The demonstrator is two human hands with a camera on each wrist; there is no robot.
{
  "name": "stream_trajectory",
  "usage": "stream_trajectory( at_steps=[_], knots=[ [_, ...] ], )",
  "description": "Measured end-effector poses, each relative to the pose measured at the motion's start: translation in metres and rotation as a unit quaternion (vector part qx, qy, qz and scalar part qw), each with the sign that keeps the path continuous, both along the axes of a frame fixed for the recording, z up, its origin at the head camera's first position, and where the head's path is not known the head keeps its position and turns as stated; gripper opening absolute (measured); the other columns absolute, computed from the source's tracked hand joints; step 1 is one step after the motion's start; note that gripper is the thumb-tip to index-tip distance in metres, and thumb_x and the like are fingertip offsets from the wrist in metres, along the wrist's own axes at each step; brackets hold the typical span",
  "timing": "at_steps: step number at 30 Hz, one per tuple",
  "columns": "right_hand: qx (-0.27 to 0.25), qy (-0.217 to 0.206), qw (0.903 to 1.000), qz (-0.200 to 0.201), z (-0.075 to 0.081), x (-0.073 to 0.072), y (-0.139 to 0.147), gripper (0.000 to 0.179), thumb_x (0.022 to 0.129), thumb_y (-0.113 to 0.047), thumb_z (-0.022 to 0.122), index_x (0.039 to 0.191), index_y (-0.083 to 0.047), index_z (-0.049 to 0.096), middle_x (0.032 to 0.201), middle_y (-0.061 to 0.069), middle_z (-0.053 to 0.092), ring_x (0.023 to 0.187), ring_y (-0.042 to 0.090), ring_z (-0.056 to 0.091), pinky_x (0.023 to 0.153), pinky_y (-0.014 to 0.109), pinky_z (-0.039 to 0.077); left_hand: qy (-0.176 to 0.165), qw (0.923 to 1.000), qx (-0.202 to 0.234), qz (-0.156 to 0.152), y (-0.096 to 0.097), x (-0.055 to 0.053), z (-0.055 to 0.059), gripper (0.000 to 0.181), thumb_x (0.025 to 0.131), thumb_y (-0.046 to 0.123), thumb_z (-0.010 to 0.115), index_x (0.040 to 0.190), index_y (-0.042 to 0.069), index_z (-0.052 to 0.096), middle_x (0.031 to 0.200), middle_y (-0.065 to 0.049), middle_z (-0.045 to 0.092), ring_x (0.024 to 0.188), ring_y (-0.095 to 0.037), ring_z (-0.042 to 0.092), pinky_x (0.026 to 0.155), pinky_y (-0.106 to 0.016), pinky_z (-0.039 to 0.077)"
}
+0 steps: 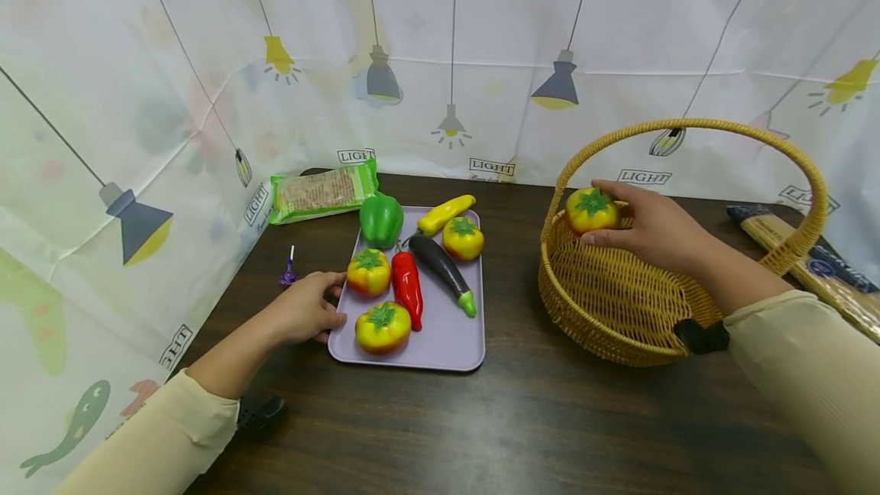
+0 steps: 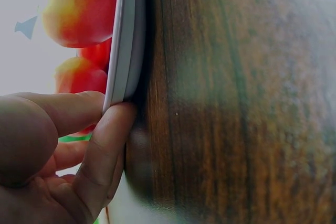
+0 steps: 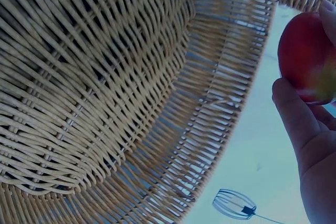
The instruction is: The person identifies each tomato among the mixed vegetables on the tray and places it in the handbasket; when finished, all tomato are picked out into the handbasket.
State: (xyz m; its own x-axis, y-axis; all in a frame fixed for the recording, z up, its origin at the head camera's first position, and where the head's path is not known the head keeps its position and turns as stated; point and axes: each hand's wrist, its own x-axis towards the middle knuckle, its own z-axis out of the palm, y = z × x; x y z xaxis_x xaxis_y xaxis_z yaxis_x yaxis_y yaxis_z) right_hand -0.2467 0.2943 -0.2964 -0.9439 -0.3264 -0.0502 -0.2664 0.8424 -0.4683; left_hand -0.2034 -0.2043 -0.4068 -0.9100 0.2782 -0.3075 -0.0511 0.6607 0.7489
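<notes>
My right hand (image 1: 653,226) grips a yellow-and-red toy persimmon (image 1: 590,210) with a green leafy top, over the left side of a wicker basket (image 1: 619,289). In the right wrist view the persimmon (image 3: 304,59) sits between thumb and fingers, beyond the basket's woven wall (image 3: 210,93). My left hand (image 1: 305,310) pinches the left rim of a light purple tray (image 1: 440,346); the left wrist view has the tray's edge (image 2: 122,51) between thumb and finger. On the tray lie several more persimmons (image 1: 383,327), a green bell pepper (image 1: 381,220), a red chili (image 1: 407,289), an eggplant (image 1: 440,266) and a yellow pepper (image 1: 447,214).
A green-edged food packet (image 1: 323,193) lies behind the tray. A purple-wrapped lollipop (image 1: 289,273) is left of it. The basket's tall handle (image 1: 687,124) arches above the right hand. Right of the basket lies a long package (image 1: 818,266). A printed curtain backs the dark wooden table (image 1: 440,434).
</notes>
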Motion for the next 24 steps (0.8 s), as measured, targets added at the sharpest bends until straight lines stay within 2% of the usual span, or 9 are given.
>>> stream_trajectory(
  at_steps=[8,16,24],
  knots=[
    [0.005,-0.014,0.9998,-0.012,-0.010,-0.016,0.010,0.099,0.091,-0.056,0.072,0.162,-0.007,0.023,0.144,0.028,0.046,0.129,0.052,0.047,0.099,0.065,0.044,0.000,1.0000,0.001,0.002,0.000,-0.001,0.001,0.075,0.091,-0.002,0.073,0.154,-0.006,0.033,0.128,-0.020,0.047,0.089,-0.022,0.064,0.060,-0.035,0.061],
    [0.022,-0.015,0.9996,-0.011,-0.023,-0.025,0.019,0.091,0.092,-0.050,0.074,0.156,0.000,0.033,0.129,0.024,0.054,0.108,0.037,0.055,0.087,0.053,0.047,-0.003,1.0000,0.004,0.001,-0.001,0.000,0.002,0.075,0.091,0.000,0.073,0.154,-0.008,0.033,0.128,-0.021,0.048,0.090,-0.022,0.063,0.060,-0.035,0.061],
    [0.041,-0.039,0.9984,-0.006,-0.036,-0.031,0.027,0.096,0.091,-0.052,0.074,0.156,0.004,0.030,0.130,0.028,0.052,0.108,0.039,0.055,0.088,0.058,0.048,-0.004,1.0000,0.004,0.004,-0.001,0.000,0.001,0.075,0.091,-0.001,0.074,0.154,-0.007,0.033,0.127,-0.021,0.047,0.089,-0.022,0.063,0.059,-0.035,0.061]
  ],
)
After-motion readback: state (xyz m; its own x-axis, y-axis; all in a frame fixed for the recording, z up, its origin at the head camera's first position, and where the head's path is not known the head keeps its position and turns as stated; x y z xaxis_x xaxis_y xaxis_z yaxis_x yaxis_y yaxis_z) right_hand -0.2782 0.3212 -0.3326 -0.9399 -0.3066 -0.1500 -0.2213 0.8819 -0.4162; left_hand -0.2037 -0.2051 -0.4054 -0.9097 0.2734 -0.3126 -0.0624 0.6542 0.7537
